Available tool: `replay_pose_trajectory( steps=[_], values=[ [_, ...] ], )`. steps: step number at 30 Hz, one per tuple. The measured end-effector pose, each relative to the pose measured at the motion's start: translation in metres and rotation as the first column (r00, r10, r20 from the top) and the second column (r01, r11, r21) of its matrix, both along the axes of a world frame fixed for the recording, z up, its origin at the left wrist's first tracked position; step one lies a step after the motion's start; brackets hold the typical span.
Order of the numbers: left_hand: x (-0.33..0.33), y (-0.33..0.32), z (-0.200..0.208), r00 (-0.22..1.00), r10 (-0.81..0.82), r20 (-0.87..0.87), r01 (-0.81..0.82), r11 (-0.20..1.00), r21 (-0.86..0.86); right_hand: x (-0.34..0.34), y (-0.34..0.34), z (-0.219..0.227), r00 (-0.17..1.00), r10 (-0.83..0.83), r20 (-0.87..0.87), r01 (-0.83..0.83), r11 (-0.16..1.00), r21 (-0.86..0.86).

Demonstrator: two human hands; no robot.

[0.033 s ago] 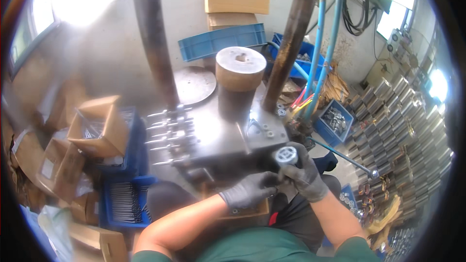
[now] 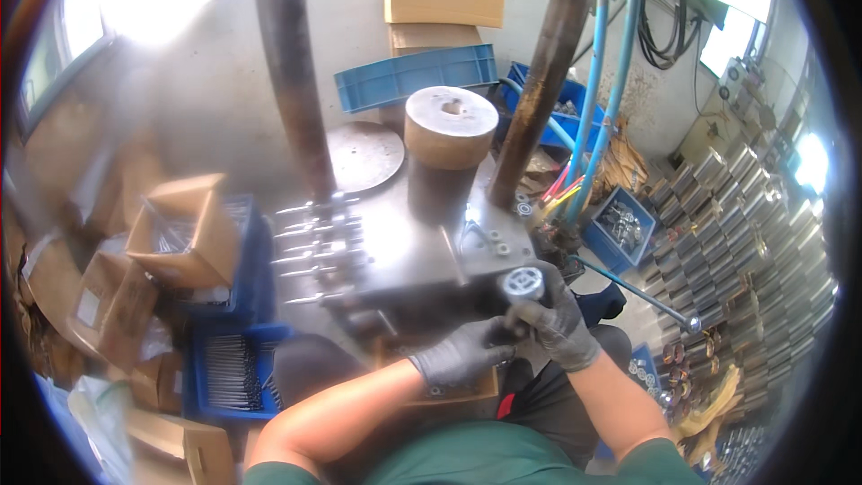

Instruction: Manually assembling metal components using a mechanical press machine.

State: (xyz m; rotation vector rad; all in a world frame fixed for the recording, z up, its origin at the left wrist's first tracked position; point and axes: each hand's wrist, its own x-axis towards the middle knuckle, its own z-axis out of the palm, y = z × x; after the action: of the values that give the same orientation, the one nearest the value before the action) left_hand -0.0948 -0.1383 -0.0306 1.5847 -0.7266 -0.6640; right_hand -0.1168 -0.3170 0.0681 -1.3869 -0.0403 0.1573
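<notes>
My right hand, in a dark grey glove, is closed around a round metal part with a spoked, wheel-like end face turned up. The part is over the near right edge of the steel press table. My left hand, gloved alike, reaches in from the left just below the part. Its thumb and fingers are bent together by my right fingertips; what they pinch is hidden. Several thin pointed rods stick out in rows at the table's left side. Small rings lie on the table's right part.
A thick steel cylinder stands on the press table between two columns. At left are a cardboard box and a blue bin of rods. Stacked metal tubes and a blue bin of parts are at right.
The round part has turned slightly and shifted a little to the left in my right hand. Both hands stay close together; the whole view has shifted slightly.
</notes>
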Motion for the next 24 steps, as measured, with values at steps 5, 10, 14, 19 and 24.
replay_pose_trajectory(
  steps=[5,10,14,19,24],
  values=[
    [0.008,0.002,-0.004,0.981,0.080,-0.175,-0.118,0.969,-0.219,0.026,0.040,-0.008,0.988,0.032,0.154,-0.017,0.995,-0.098],
    [0.013,0.002,-0.009,0.970,0.152,-0.190,-0.208,0.922,-0.327,0.042,0.053,-0.007,0.980,0.001,0.198,0.003,1.000,-0.019],
    [0.013,0.009,0.011,0.935,0.184,-0.302,-0.281,0.906,-0.316,0.058,0.052,0.004,0.955,-0.016,0.295,0.049,0.993,-0.105],
    [0.014,0.012,0.024,0.866,0.180,-0.467,-0.332,0.905,-0.267,0.081,0.049,0.023,0.951,-0.006,0.310,0.066,0.981,-0.183],
    [0.005,0.001,-0.007,0.853,0.216,-0.476,-0.348,0.914,-0.208,0.099,0.051,0.064,0.873,0.053,0.486,0.061,0.975,-0.216]
  ],
)
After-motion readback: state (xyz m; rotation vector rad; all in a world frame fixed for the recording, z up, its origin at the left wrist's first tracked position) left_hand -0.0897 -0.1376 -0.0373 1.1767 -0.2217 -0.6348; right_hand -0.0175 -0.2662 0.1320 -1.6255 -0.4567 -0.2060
